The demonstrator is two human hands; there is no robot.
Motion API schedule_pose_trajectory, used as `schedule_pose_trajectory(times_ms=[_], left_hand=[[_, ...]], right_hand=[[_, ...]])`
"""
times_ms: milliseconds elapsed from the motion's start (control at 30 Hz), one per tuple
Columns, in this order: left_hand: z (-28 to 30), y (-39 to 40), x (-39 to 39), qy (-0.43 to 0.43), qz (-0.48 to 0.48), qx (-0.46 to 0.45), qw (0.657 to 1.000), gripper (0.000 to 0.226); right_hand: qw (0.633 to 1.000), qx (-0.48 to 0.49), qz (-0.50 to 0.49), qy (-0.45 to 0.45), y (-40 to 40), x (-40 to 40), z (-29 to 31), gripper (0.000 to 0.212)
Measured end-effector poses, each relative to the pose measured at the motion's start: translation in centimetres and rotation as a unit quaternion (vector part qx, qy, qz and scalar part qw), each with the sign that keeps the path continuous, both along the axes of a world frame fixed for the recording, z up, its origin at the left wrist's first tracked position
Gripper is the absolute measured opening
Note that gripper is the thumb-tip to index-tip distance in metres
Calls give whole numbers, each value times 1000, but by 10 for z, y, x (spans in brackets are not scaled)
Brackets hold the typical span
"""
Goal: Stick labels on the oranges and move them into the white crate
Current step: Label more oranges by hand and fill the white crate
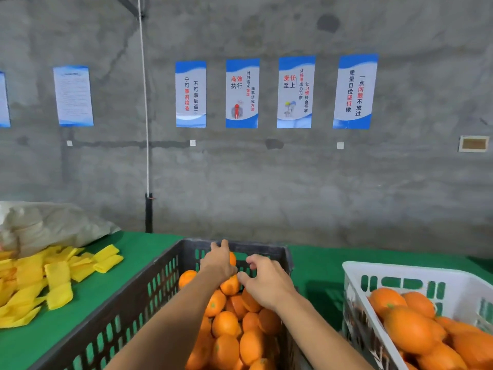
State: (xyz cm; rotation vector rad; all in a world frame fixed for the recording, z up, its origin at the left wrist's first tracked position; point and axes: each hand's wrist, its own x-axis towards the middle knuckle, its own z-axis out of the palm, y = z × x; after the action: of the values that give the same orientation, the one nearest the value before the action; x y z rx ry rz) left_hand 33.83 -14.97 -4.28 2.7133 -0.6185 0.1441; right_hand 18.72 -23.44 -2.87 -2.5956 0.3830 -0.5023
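**Both hands deep in the dark crate, one orange between them**

The orange that matters sits at the top of the heap in the dark crate, toward that crate's far wall. It is round, with no long axis to speak of, so which way it is turned should matter little for a pick. The left hand lies just beyond and above it, fingers curled around another orange that shows as a sliver of colour past the knuckles, so this hand looks to be grasping that fruit. The right hand is immediately to the right of the top orange, thumb and forefinger bent toward it; whether they pinch a label or only touch the peel is too small to tell. The right hand is the nearer of the two, and the fruit lies to its left.

More oranges fill the dark crate toward the person. The white crate stands to the right of the dark crate, apart from it, already holding oranges. So a finished fruit must probably travel rightward, which favours the right hand.

To the left of the dark crate, yellow foam sleeves lie scattered on the green table, with a pale sack behind them.
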Motion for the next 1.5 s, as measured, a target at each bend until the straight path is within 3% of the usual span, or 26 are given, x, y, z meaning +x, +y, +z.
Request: schedule_pose_trajectory(times_ms=[167, 300, 433, 533, 733, 867, 1067, 1333, 1500], left_hand=[[23, 4, -23, -18, -42, -26, 999, 54], [61, 28, -85, -46, -126, -138, 981, 40], [82, 62, -177, -86, -180, -237, 951, 51], [85, 84, -241, -118, -193, -257, 939, 60], [49, 103, -342, -159, -212, -312, 912, 72], [-9, 116, -395, -184, -261, -321, 891, 71], [-81, 129, -427, -205, -312, -262, 890, 71], [-183, 142, -448, -2, -260, -267, 928, 67], [-214, 162, -447, 86, -188, -292, 934, 68]], right_hand=[[997, 39, -12, -66, -1, -16, 12, 49], [985, 79, -6, -151, 13, -50, 29, 47], [962, 114, -1, -248, 37, -110, 42, 43], [942, 159, 27, -295, 54, -167, 44, 45], [905, 223, 55, -359, 80, -271, 15, 45], [895, 280, 34, -347, 94, -323, -37, 44], [879, 338, 26, -336, 104, -373, -108, 43], [921, 348, 6, -177, 105, -395, -196, 47], [974, 206, 96, 19, 97, -406, -215, 57]])
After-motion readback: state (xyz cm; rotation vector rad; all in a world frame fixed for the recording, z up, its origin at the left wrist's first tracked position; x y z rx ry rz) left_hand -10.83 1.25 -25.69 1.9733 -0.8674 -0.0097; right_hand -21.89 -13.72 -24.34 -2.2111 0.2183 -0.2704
